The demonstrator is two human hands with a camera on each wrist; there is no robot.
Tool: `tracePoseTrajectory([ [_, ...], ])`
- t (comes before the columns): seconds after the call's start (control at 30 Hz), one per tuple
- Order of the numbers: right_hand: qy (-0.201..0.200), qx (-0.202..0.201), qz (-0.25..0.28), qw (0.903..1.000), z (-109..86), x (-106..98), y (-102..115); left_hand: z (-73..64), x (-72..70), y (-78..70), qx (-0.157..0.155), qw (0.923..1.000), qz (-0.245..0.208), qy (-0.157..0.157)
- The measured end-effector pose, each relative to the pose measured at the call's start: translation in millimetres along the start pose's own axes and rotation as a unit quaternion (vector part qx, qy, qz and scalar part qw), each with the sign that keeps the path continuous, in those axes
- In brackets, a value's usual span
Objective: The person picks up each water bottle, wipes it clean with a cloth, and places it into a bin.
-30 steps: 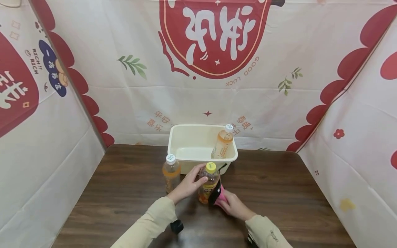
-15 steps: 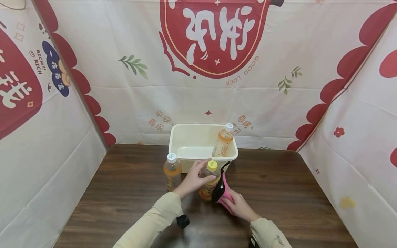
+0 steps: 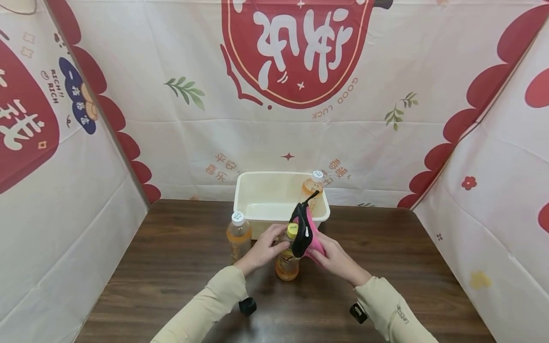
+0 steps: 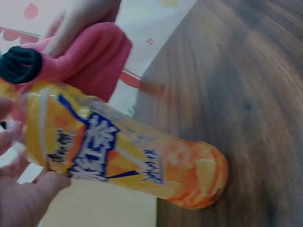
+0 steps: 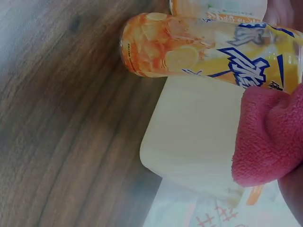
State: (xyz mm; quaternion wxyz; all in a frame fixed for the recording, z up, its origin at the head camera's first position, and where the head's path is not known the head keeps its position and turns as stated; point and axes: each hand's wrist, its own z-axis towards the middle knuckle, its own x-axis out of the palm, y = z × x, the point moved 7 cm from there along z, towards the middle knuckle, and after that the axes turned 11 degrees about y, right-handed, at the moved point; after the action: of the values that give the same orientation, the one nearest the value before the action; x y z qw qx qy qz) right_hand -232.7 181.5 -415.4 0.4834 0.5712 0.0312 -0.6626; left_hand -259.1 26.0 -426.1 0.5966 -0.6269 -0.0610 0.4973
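Observation:
My left hand (image 3: 260, 250) grips the upper part of a yellow-capped iced tea bottle (image 3: 286, 269), which stands on the table in front of the bin. Its yellow and orange label, printed with lemon and ice, shows in the left wrist view. A pink fleece cloth (image 3: 316, 240) with black trim and a black loop is held in my right hand (image 3: 336, 259). In the head view the cloth's black edge overlaps the bottle's right side near the cap. The left wrist view shows the pink cloth (image 4: 94, 61) against the bottle's upper end.
Behind the bottle stands a cream plastic bin (image 3: 257, 225) with a white-capped orange drink bottle (image 3: 310, 186) inside, at its right end. Another white-capped bottle (image 3: 238, 236) stands left of my left hand. Printed fabric walls enclose the brown wooden table (image 3: 171, 267) at the back and sides.
My right hand has raised the pink cloth from the bottle's lower right side to near its cap. The left hand keeps its grip on the bottle.

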Motion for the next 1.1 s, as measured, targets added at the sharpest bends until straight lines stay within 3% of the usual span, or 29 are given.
tracePoseTrajectory([
  [0.23, -0.039, -0.024, 0.003, 0.9989, -12.3, 19.9, -10.3, -5.3, 4.4, 2.0, 0.013, 0.9993, 0.006, -0.034],
  [0.47, 0.007, -0.007, -0.014, 0.9998, -38.7, 83.3, -47.6, -3.5, 7.4, 2.9, 0.018, 0.9991, 0.008, -0.038],
  [0.6, 0.013, -0.011, -0.015, 0.9997, -42.2, 101.0, -58.1, -3.1, 6.9, 5.4, 0.005, 0.9994, -0.004, -0.034],
  [0.83, 0.031, 0.016, 0.002, 0.9994, -41.4, 89.0, -57.0, -1.1, 6.6, 5.4, 0.000, 0.9995, -0.005, -0.031],
  [0.97, 0.013, 0.023, 0.018, 0.9995, -36.4, 61.1, -43.4, -0.4, 6.3, 6.4, -0.009, 0.9997, -0.010, -0.021],
  [1.1, -0.012, 0.002, 0.005, 0.9999, -24.9, 25.5, -22.1, -1.8, 5.8, 6.8, -0.018, 0.9997, -0.012, -0.008],
])
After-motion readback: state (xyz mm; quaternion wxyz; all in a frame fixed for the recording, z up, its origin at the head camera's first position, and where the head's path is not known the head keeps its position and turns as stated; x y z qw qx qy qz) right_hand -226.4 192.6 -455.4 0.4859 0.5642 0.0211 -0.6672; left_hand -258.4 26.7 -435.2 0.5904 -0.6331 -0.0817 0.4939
